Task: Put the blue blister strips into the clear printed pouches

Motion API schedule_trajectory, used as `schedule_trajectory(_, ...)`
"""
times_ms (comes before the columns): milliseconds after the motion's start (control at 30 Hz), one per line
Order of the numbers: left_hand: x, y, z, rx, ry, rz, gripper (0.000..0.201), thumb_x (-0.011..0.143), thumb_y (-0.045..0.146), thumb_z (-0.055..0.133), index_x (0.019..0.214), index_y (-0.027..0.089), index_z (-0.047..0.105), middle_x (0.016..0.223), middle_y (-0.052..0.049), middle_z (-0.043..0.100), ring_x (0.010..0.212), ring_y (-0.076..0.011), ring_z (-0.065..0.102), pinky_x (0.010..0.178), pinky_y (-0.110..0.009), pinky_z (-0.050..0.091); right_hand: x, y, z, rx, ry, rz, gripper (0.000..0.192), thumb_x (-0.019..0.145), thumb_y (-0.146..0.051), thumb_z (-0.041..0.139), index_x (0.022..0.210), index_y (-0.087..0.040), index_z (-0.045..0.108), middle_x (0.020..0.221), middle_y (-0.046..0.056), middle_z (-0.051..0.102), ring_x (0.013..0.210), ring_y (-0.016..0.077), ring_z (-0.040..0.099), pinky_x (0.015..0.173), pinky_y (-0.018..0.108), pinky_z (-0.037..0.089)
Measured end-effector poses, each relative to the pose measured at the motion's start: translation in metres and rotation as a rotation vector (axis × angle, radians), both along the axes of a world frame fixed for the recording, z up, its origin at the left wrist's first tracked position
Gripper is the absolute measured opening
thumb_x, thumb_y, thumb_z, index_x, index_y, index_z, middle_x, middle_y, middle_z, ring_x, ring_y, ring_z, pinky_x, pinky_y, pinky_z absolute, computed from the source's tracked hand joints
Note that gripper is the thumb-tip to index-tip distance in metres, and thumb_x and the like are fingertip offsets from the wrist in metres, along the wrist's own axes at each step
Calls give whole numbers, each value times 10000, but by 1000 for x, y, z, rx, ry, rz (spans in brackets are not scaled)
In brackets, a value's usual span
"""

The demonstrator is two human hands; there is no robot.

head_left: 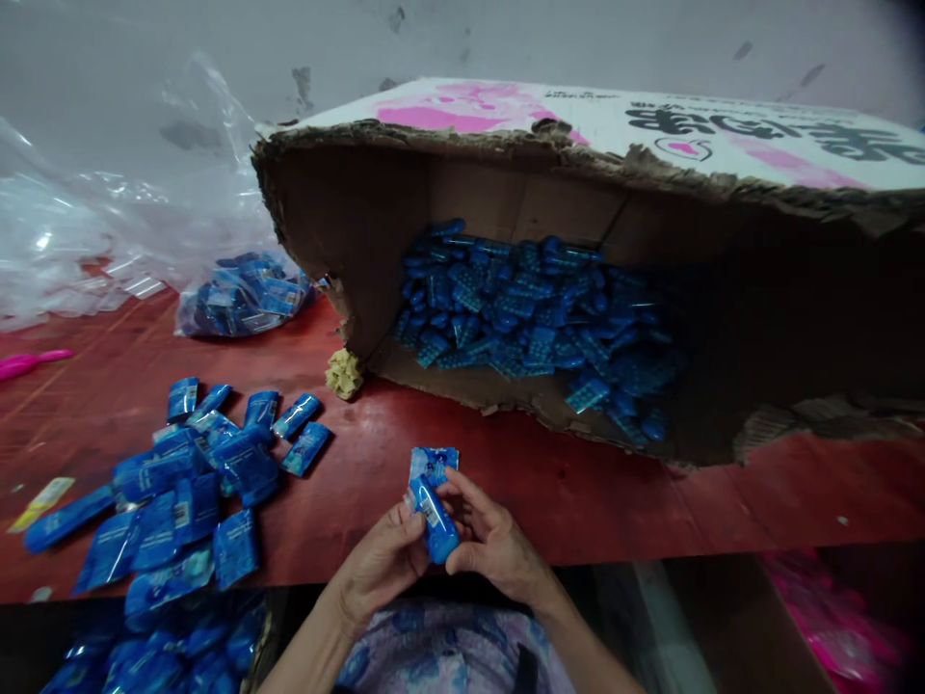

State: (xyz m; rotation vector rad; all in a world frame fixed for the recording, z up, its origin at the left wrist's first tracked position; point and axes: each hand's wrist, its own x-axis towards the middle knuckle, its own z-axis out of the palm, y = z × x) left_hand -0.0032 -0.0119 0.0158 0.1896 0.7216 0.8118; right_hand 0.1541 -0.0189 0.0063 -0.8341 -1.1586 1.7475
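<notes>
Blue foil packets (432,496) sit pinched between both hands at the near table edge, the left hand (380,564) and right hand (491,545) closed around them, fingers (462,487) curled over the top. Light, soft and probably slippery, they look best gripped by the crimped ends. Left of the fingers lies a loose pile of packets (180,492); beyond them, a torn cardboard box (578,280) on its side spills more across the red table (578,492).
</notes>
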Motion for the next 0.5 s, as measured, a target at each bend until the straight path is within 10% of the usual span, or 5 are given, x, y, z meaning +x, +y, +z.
schedule_trajectory(400,13,-14,-2,-8,111,114,239,704,322,638,867,149,670,737,-46,702,688,-167,638,711,-298,493,0,-3,-8,143,-253,-53,655,724,-486,614,1308,-320,369,1153,37,557,1021,218,547,810,302,466)
schedule_trajectory(500,-9,-5,5,-23,207,310,164,733,277,609,837,158,657,773,-41,709,741,-196,652,751,-350,499,4,7,-5,268,-479,-75,495,776,-380,607,1242,-300,459,1104,28,574,993,194,544,866,313,429)
